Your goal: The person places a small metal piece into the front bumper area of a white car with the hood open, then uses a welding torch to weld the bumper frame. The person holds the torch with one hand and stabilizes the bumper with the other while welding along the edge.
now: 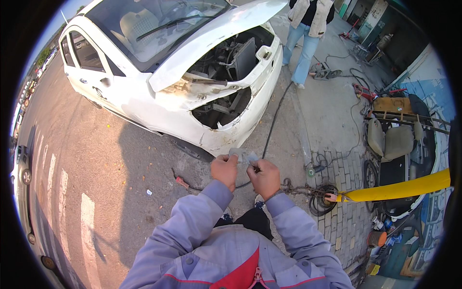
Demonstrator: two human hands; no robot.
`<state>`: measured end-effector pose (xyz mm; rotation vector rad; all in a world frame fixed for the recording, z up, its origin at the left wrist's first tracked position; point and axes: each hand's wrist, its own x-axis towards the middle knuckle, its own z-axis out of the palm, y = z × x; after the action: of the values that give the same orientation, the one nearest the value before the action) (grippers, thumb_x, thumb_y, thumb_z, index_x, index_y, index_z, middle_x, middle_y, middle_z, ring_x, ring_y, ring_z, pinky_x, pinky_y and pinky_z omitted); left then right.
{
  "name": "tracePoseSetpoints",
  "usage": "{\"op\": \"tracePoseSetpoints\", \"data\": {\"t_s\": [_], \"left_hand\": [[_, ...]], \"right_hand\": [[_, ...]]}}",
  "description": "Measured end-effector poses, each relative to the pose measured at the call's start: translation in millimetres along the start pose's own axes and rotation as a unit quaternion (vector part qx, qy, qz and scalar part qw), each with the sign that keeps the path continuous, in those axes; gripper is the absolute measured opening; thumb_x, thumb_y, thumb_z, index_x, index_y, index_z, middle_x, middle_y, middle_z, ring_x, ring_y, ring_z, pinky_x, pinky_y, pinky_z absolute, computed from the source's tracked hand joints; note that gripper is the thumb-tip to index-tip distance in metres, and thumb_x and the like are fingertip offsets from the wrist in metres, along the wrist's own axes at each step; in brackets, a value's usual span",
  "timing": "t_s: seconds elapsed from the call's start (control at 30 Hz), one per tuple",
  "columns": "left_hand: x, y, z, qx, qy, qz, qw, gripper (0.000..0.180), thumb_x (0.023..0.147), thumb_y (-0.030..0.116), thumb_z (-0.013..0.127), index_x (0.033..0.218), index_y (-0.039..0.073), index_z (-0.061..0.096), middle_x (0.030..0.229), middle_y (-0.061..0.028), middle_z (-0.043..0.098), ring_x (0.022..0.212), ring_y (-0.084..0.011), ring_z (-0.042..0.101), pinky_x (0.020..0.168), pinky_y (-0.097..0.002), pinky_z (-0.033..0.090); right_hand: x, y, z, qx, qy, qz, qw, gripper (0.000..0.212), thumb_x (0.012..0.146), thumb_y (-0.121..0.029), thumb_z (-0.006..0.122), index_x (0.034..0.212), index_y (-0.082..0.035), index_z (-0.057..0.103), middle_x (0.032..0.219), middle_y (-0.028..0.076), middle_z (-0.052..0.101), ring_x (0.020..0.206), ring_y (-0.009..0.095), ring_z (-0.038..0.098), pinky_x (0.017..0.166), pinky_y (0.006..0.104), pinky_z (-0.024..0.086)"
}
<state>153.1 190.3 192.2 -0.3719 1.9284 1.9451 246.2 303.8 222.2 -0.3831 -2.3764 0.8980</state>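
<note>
Both of my hands are raised in front of my chest, close together, below the damaged front corner of a white car (137, 98). My left hand (224, 171) is closed, pinching one end of a small, thin, pale grey piece (237, 152) that looks like paper or film. The other end sits between the curled fingers of my right hand (265, 176). Whether it is one piece or two, I cannot tell. The car's hood (216, 33) is raised and bent, and its headlight opening (224, 109) gapes with torn edges.
A person (303, 38) stands beyond the car's front. A black cable (277, 113) crosses the ground near my feet, and a red-handled clamp (182, 182) lies left. On the right are a chain (299, 190), a yellow strap (399, 187), a grinder (311, 170) and a car seat (399, 140).
</note>
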Motion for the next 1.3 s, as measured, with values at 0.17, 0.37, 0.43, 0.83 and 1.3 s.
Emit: {"op": "tracePoseSetpoints", "data": {"t_s": [0.17,0.37,0.43,0.83,1.3], "left_hand": [[-4,3,2,0.0,0.012,0.06,0.998,0.023,0.091,0.018,0.076,0.09,-0.001,0.064,0.073,-0.003,0.063,0.061,-0.0103,0.054,0.055,-0.029,0.043],[-10,3,-3,0.083,0.019,0.069,0.994,0.026,0.089,0.022,0.08,0.09,-0.003,0.071,0.076,-0.0085,0.07,0.069,-0.0157,0.062,0.065,-0.0353,0.05],[-14,1,-2,0.045,0.009,0.059,0.997,0.026,0.089,0.022,0.08,0.091,-0.002,0.071,0.075,-0.0083,0.069,0.069,-0.0157,0.062,0.065,-0.036,0.05],[-26,-6,-5,0.041,-0.011,0.073,0.996,0.025,0.089,0.018,0.081,0.089,-0.004,0.069,0.077,-0.0059,0.067,0.069,-0.0123,0.055,0.063,-0.0329,0.046],[-39,19,5,0.06,-0.055,0.099,0.992,0.025,0.089,0.02,0.081,0.09,-0.002,0.071,0.072,-0.0013,0.065,0.066,-0.01,0.053,0.061,-0.0319,0.045]], "right_hand": [[2,-2,-8,0.076,-0.005,0.09,0.993,0.013,0.081,-0.01,0.08,0.084,-0.002,0.07,0.078,0.014,0.071,0.071,0.029,0.072,0.066,0.0386,0.058],[0,-4,-13,0.025,0.008,-0.017,1.0,0.012,0.081,-0.009,0.08,0.086,-0.005,0.07,0.078,0.013,0.07,0.071,0.032,0.07,0.066,0.0414,0.057],[0,-3,-13,-0.003,-0.004,-0.063,0.998,0.012,0.081,-0.009,0.08,0.087,-0.006,0.07,0.079,0.013,0.069,0.074,0.034,0.069,0.068,0.0434,0.057],[-15,-6,-50,-0.041,-0.137,-0.126,0.982,0.011,0.088,-0.013,0.076,0.094,-0.006,0.07,0.087,0.013,0.066,0.083,0.035,0.067,0.073,0.0456,0.056],[-8,-7,-59,-0.006,0.041,-0.106,0.994,0.014,0.085,-0.002,0.079,0.095,-0.003,0.069,0.084,0.015,0.068,0.076,0.035,0.067,0.068,0.0424,0.053]]}}
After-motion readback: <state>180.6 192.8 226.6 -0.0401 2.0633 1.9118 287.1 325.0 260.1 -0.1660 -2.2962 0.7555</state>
